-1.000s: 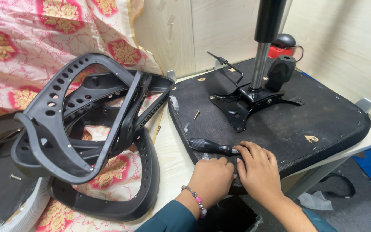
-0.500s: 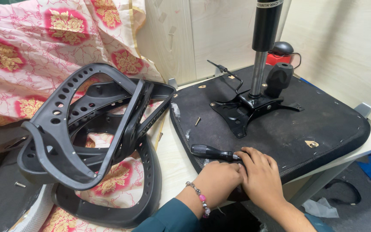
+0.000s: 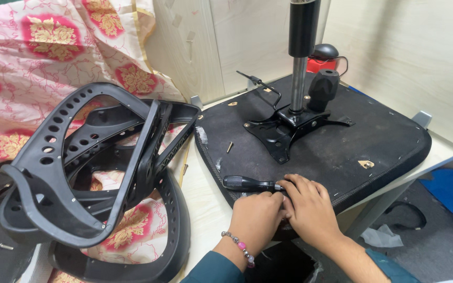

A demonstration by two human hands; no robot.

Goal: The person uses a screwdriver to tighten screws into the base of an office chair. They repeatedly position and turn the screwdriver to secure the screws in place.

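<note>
A big black upturned chair seat (image 3: 342,152) fills the right half of the view, lying on a pale tabletop (image 3: 205,194). A black mounting plate (image 3: 289,128) is fixed at its centre, and a gas-lift column (image 3: 301,47) rises from it towards twelve o'clock. At nine o'clock from the seat lies a stack of black perforated chair frames (image 3: 79,178), over a pink patterned cloth (image 3: 43,47) that runs up to eleven o'clock.

Down at the seat's near edge, at six o'clock, both hands meet side by side. The left hand (image 3: 257,216) is curled, its fingers (image 3: 268,198) bunched together against the seat edge. The right hand (image 3: 310,209) presses in just beside it, its fingers (image 3: 294,184) held close and bent down onto the fabric. Whether either hand pinches anything I cannot tell; the fingertips hide it.

A black-handled screwdriver (image 3: 247,183) lies flat on the seat, at ten o'clock from the left hand. Its handle points to nine o'clock and its shaft end runs right up to the fingers of both hands.

A small loose screw (image 3: 229,147) rests on the seat, at twelve o'clock from the screwdriver and well apart from it. A beaded bracelet (image 3: 238,245) circles the left wrist.
</note>
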